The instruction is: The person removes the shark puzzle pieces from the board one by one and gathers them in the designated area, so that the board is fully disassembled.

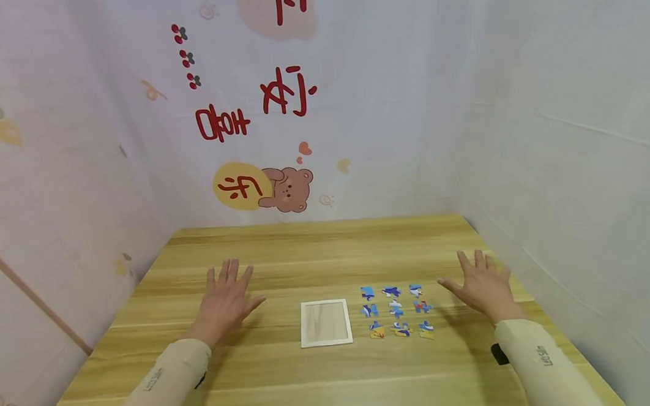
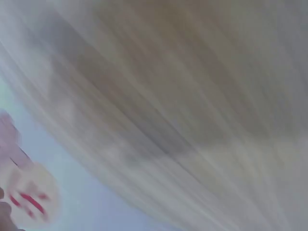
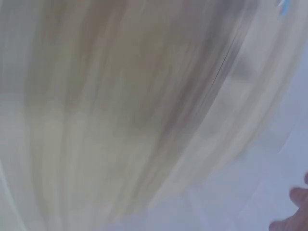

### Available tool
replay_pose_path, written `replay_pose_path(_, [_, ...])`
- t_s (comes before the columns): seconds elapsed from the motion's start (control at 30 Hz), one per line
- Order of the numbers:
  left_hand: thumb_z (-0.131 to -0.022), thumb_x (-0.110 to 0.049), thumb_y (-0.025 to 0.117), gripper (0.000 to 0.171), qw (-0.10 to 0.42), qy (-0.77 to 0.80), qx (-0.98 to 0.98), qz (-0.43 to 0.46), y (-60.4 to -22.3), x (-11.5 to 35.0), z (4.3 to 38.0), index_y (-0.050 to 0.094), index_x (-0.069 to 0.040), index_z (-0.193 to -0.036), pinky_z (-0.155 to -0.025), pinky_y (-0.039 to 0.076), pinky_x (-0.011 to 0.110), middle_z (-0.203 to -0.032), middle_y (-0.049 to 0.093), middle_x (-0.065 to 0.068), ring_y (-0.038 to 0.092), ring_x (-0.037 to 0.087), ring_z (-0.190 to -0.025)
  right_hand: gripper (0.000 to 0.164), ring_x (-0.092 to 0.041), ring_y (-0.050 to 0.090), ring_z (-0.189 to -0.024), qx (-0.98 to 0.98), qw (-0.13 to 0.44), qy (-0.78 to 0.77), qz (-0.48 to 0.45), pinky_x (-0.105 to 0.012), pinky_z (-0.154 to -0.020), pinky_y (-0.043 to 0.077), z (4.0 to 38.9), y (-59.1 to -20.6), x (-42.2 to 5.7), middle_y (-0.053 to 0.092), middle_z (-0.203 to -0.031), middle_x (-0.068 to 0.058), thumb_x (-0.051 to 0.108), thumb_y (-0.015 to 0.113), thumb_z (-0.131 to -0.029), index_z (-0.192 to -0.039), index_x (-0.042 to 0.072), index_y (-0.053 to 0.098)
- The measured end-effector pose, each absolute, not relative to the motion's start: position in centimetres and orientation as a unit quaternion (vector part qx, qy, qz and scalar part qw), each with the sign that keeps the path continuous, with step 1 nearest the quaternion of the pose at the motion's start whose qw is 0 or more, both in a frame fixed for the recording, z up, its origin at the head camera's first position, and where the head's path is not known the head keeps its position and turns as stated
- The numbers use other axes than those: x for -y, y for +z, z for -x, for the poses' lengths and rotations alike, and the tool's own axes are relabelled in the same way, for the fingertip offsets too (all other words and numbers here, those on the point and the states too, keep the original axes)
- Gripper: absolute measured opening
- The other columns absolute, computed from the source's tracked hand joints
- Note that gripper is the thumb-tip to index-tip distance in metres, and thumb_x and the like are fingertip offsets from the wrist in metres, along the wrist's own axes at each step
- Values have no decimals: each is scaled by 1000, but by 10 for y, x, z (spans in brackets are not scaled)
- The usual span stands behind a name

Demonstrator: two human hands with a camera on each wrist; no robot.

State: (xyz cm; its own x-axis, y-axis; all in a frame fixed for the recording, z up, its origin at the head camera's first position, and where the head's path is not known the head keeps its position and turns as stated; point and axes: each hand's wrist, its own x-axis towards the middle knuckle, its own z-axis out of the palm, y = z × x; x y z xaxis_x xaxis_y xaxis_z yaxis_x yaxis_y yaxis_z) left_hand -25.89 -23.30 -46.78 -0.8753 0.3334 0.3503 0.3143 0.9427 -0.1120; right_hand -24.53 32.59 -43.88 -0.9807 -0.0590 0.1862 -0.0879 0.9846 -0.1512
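My left hand is spread over the left side of the table, fingers straight and holding nothing. On the right side my right hand is likewise spread and bare, its thumb pointing toward the puzzle pieces. Several jigsaw pieces in blue, white and yellow lie apart in rows, nearer to the right hand. A square puzzle frame with a pale rim lies between the left hand and the pieces, with no pieces inside. In the right wrist view, only fingertips show at the lower right edge.
The wood-grain table stretches under both hands. A white curtain with red characters and a printed bear hangs behind it. Pale walls of cloth stand close along the left and right table edges.
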Motion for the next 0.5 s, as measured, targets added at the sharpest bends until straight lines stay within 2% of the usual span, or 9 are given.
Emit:
replay_pose_path(0.1, [-92,-72,46,92,148,16,980,134,-472,257,264,36,-3,-152,-110,6,70,-156,18,34,13,49,-145,103,-66,6,-135,995,78,54,-17,-85,-93,-1,243,-441,-337,7,-151,-45,76,45,-89,-154,-1,24])
replay_pose_path(0.2, [-91,-74,43,98,121,-23,987,103,-475,268,264,29,0,-154,-109,0,70,-157,11,36,6,52,-145,104,-66,0,-136,996,70,59,-17,-84,-93,-6,243,-444,-340,4,-152,-44,77,44,-88,-155,0,23])
replay_pose_path(0.5, [-91,-74,43,99,128,-40,985,111,-463,259,266,25,-1,-155,-109,-4,70,-157,9,36,5,51,-145,106,-65,-1,-137,996,71,56,-23,-84,-94,-6,247,-443,-332,2,-153,-43,78,43,-88,-156,0,21])
